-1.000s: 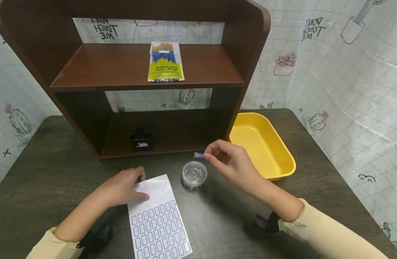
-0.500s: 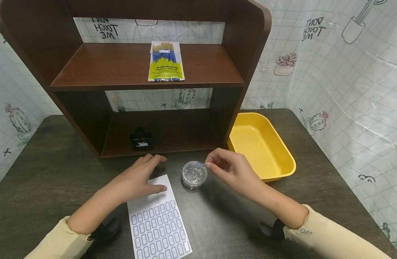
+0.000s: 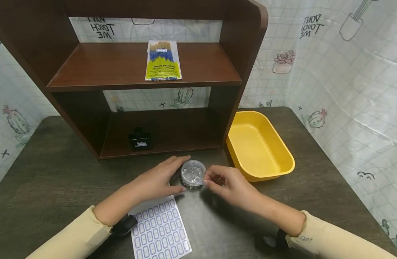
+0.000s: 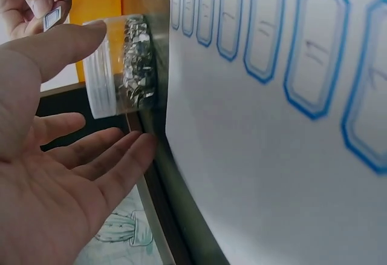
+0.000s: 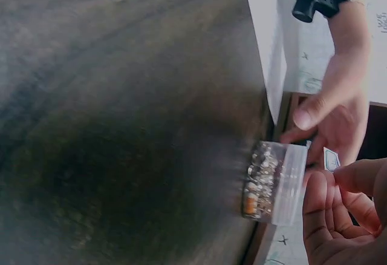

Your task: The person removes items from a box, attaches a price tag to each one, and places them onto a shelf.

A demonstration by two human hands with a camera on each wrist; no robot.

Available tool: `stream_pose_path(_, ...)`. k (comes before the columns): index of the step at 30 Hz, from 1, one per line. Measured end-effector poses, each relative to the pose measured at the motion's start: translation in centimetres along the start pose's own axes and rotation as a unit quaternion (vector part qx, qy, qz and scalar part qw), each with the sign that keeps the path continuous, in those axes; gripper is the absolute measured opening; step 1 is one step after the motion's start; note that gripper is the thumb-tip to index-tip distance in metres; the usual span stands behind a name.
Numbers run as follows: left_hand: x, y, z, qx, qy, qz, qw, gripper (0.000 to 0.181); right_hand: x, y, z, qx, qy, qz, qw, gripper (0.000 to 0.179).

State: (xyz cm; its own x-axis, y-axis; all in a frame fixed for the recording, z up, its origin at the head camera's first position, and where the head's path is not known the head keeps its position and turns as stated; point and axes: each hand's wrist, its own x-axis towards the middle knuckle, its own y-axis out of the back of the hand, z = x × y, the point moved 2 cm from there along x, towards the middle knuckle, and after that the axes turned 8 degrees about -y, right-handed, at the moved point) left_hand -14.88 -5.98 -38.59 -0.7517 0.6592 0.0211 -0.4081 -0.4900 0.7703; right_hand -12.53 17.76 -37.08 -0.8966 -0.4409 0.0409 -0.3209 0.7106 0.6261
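Observation:
A round clear jar [image 3: 193, 173] filled with small shiny pieces stands on the table between both hands. My left hand [image 3: 159, 179] spreads its thumb and fingers around the jar's left side; in the left wrist view the fingers [image 4: 115, 156] look apart from it. Between thumb and index finger my right hand [image 3: 232, 185] pinches a small blue-bordered label [image 3: 199, 183] at the jar's near right rim. That label [image 5: 331, 160] also shows in the right wrist view. Under my left forearm lies a white sheet of labels [image 3: 162, 230], its upper part partly hidden.
Behind the jar rises a brown wooden shelf [image 3: 143, 86]. It holds a pack of artist brushes [image 3: 163, 61] above and a small black box-like item [image 3: 140, 139] below. A yellow tray [image 3: 260, 144] sits at the right, close to my right hand.
My left hand has moved right from the label sheet to the jar. My right hand has come down and toward me, bringing the label from behind the jar to its near right rim.

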Motion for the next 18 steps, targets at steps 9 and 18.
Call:
stream_pose_path(9,0.8,-0.6,-0.1,-0.014,0.002,0.003,0.9999,0.083,-0.2,-0.8,0.6,-0.005,-0.010,-0.030,0.9995,0.010)
stream_pose_path(18,1.2,-0.7,-0.3,-0.012,-0.026,0.015,0.9995,0.076,-0.3,-1.2,1.1,0.001,-0.025,-0.045,0.9987,0.010)
